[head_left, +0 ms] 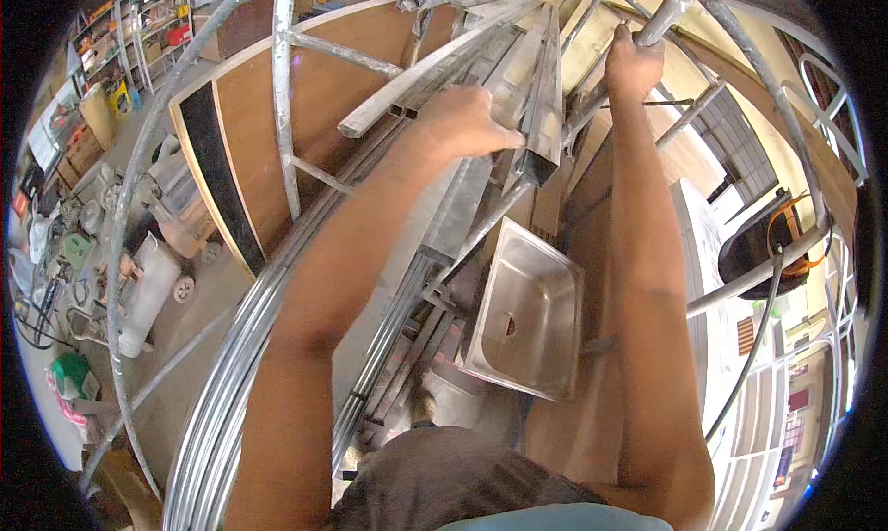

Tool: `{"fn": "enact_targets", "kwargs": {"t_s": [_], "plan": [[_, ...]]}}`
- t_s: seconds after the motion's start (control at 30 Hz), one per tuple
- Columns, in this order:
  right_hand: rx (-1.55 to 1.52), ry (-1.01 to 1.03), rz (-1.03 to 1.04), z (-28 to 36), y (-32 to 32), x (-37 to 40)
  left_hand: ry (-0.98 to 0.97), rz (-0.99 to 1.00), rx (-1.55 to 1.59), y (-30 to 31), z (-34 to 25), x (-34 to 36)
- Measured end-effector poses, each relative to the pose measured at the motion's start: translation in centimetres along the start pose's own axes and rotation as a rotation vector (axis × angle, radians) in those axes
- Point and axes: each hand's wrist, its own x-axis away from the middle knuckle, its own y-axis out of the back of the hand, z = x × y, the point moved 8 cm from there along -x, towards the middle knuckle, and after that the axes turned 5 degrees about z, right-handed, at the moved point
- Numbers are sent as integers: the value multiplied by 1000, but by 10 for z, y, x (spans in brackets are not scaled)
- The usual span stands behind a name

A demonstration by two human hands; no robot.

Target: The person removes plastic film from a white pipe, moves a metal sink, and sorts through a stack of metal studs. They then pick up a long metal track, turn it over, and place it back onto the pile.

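Observation:
My left hand [467,119] is raised and rests on a bundle of long rectangular metal tubes [536,96] that lean upward in front of me; its fingers curl over one tube's side. Higher and to the right, my right hand [634,64] is closed around a round metal pipe [671,8] of a frame. Both arms stretch up from the bottom of the view.
A stainless steel sink [527,314] leans below the tubes. Curved metal rods [231,374] sweep along the left. A large brown board [319,87] stands behind. White gas cylinders [148,295], tools and shelves [139,27] crowd the floor at left.

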Motion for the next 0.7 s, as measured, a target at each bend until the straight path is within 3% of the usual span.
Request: {"fn": "enact_targets", "kwargs": {"t_s": [0.1, 0.17, 0.27, 0.4, 0.47, 0.57, 0.6, 0.67, 0.7], "plan": [[-32, 0, 6, -4, -1, -2, 86, 74, -41, 22, 8, 0], [-54, 62, -40, -5, -3, -4, 26, 101, -193, 33, 9, -10], [-86, 59, -18, 2, 3, 1, 92, 191, -139, 22, 17, -57], [-82, 98, -9, -10, -7, -9, 82, 133, -157, -1, 24, -98], [-145, 100, 4, -9, -8, -7, 29, 269, -150, -18, 27, -112], [-242, 140, 49, -5, -10, -7, -11, 231, -124, -30, 29, -121], [-311, 67, 90, -9, -13, -7, -4, 233, -120, -34, 35, -126], [-293, 85, 92, -5, -10, -5, -222, 158, 30, -34, 23, -130], [-277, 106, 90, -4, -9, -5, -218, 170, 30, -37, 23, -130]]}}
